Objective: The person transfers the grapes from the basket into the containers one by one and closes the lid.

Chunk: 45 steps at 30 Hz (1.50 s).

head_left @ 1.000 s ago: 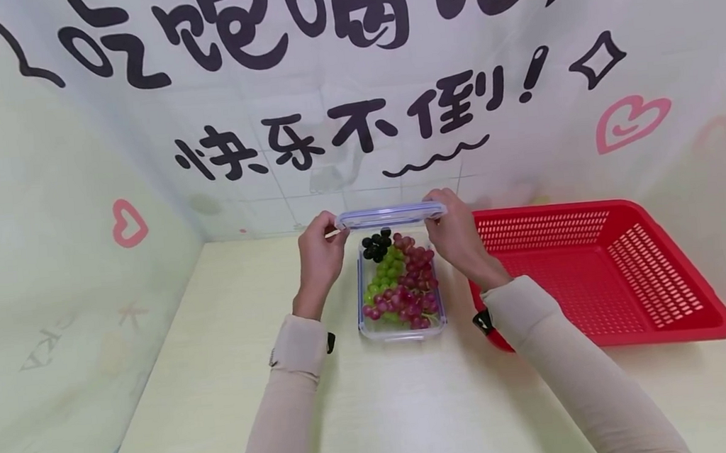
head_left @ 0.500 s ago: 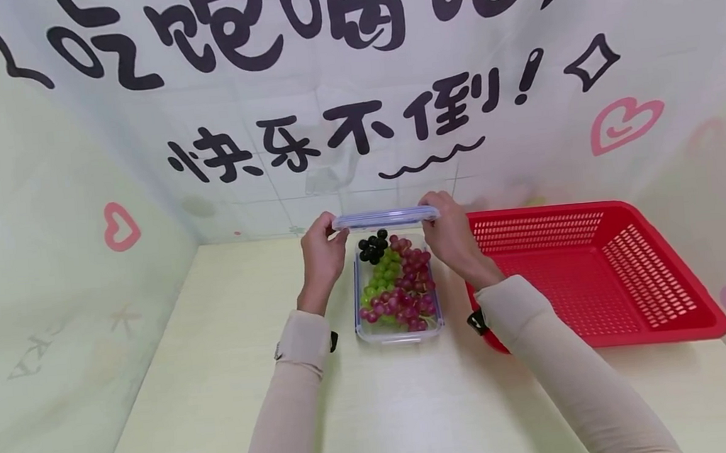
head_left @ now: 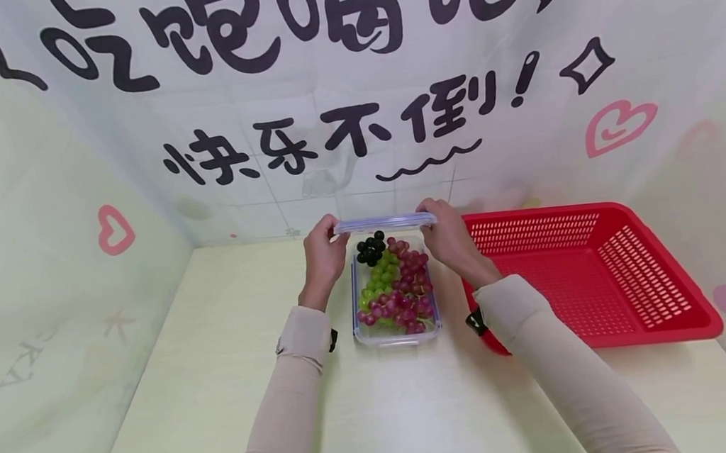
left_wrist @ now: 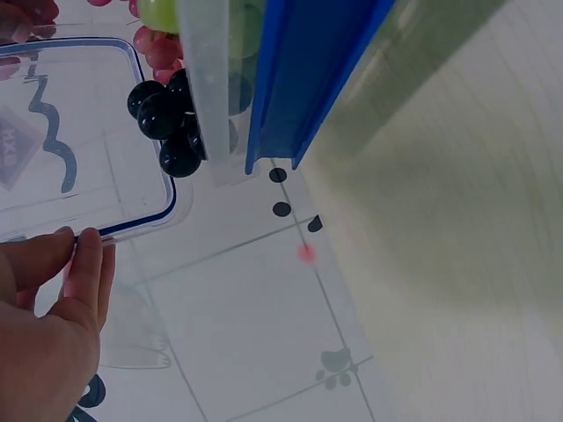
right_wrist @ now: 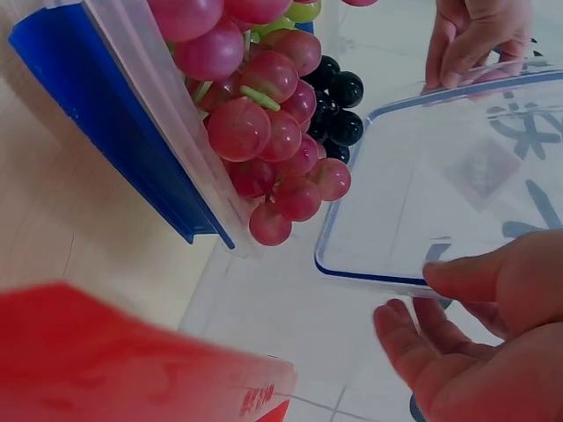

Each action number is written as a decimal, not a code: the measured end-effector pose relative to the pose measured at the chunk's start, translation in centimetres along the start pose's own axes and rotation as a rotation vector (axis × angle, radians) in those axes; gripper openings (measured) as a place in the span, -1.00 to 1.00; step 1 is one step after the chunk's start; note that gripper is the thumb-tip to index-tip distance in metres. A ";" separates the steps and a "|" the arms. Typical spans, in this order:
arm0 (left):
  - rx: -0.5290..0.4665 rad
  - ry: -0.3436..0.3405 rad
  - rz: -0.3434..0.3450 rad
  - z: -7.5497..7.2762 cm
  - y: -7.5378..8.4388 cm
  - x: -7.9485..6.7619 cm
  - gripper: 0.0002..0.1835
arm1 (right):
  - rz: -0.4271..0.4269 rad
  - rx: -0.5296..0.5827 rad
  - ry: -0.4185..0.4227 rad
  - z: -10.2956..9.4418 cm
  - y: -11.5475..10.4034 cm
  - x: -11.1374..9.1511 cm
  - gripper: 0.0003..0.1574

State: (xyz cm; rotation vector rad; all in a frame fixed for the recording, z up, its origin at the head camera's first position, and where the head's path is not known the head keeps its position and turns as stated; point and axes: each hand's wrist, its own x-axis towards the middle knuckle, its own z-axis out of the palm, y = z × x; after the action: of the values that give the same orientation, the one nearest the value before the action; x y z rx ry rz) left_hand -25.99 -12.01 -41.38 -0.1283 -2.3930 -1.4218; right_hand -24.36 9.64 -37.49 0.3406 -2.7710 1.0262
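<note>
A clear lid with a blue seal (head_left: 385,222) is held up nearly edge-on above the far end of a clear food container (head_left: 397,339). My left hand (head_left: 327,258) pinches the lid's left edge between thumb and fingers. At its right edge, my right hand (head_left: 454,241) grips it, with the thumb on one face in the right wrist view. Inside the container lie red grapes (head_left: 413,272), green grapes (head_left: 382,276) and black grapes (head_left: 371,248), the red ones rising above the rim. A blue side clip (left_wrist: 308,79) hangs outward in the left wrist view.
A red plastic basket (head_left: 716,323) stands on the table to the right, close to my right forearm. Behind the container rises a white printed backdrop (head_left: 303,117). Pale tabletop (head_left: 221,380) stretches left and in front of the container.
The lid looks slightly thinner and more edge-on than before, still in both hands. The head view has shifted a little, moving the whole scene slightly left and down.
</note>
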 end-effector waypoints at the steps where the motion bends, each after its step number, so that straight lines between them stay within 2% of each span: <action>1: 0.001 -0.002 0.001 0.1 -0.1 0.0 -0.85 | 0.006 -0.005 -0.027 0.0 0.1 0.0 -0.78; 5: 0.020 -0.019 0.014 0.1 -0.6 -0.3 -0.90 | 0.027 -0.028 -0.131 -0.3 0.3 -0.3 -0.68; 13: 0.045 -0.108 -0.003 0.3 -0.9 -0.5 -0.85 | 0.042 -0.065 -0.251 -0.9 0.6 -0.8 -0.52; 15: 0.063 -0.127 0.016 0.3 -0.9 -0.6 -0.82 | 0.049 -0.070 -0.274 -0.9 0.7 -1.0 -0.51; 21: 0.174 -0.221 0.135 0.2 -0.9 -1.1 -0.65 | 0.037 -0.090 -0.291 -0.9 0.7 -1.4 -0.46; 25: 0.203 -0.283 0.114 0.2 -0.8 -1.4 -0.65 | 0.035 -0.128 -0.299 -0.9 0.8 -1.6 -0.36; 31: 0.257 -0.300 0.103 0.1 -0.6 -1.6 -0.65 | 0.036 -0.153 -0.354 -1.1 0.8 -2.2 -0.26; 36: 0.265 -0.293 0.125 0.1 -0.6 -2.0 -0.68 | 0.106 -0.117 -0.426 -2.0 0.5 -2.5 -0.24; 39: 0.272 -0.282 0.149 0.1 -0.8 -2.1 -0.69 | 0.193 -0.074 -0.404 -2.4 -0.3 -2.8 -0.28; 43: 0.278 -0.265 0.168 0.2 -1.2 -2.3 -0.67 | 0.294 0.066 -0.289 -2.1 -1.6 -3.5 -0.45; 45: 0.271 -0.254 0.181 0.3 -1.4 -2.4 -0.67 | 0.327 0.143 -0.248 -1.6 -2.2 -4.0 -0.47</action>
State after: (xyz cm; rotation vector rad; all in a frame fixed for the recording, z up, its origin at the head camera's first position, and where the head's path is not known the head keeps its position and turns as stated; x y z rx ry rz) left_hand -24.17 -12.22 -43.54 -0.4676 -2.6722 -1.0427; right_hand -19.77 9.73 -35.90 0.0299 -3.0521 1.3432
